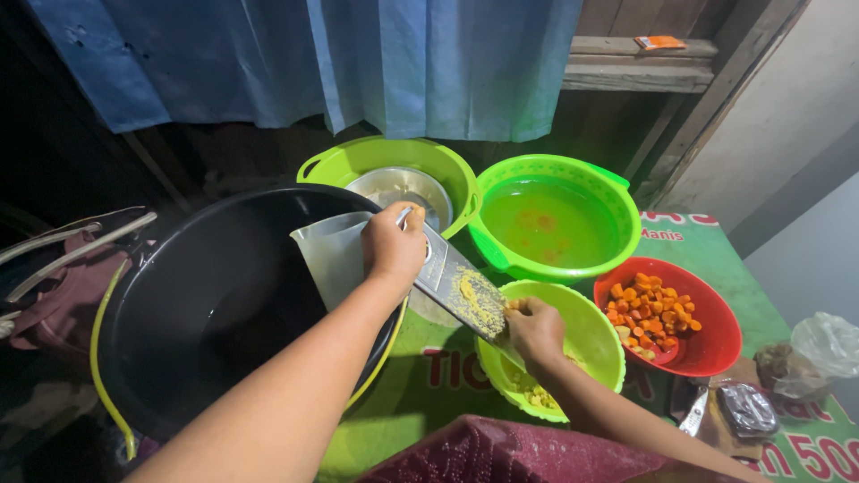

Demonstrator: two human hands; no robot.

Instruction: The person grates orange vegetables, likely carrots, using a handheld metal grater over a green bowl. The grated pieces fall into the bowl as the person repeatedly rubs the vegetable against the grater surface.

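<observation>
My left hand (391, 246) grips the top handle of a flat metal grater (455, 284) that slants down into a small yellow-green bowl (592, 335). Orange-yellow pulp clings to the grater's face. My right hand (535, 329) is closed on a small orange piece and presses it against the lower end of the grater, over the bowl. Grated yellow shreds (537, 394) lie in the bowl's bottom. A red bowl (720, 344) of orange chunks (649, 309) stands just right of my right hand.
A big black tub (179, 313) sits at left with a clear plastic jug (331, 255) at its rim. Behind are a green basin (465, 179) holding a metal bowl (398, 188) and a green basin of yellowish water (550, 224). Plastic bags (805, 358) lie at right; a maroon basket (501, 456) is near me.
</observation>
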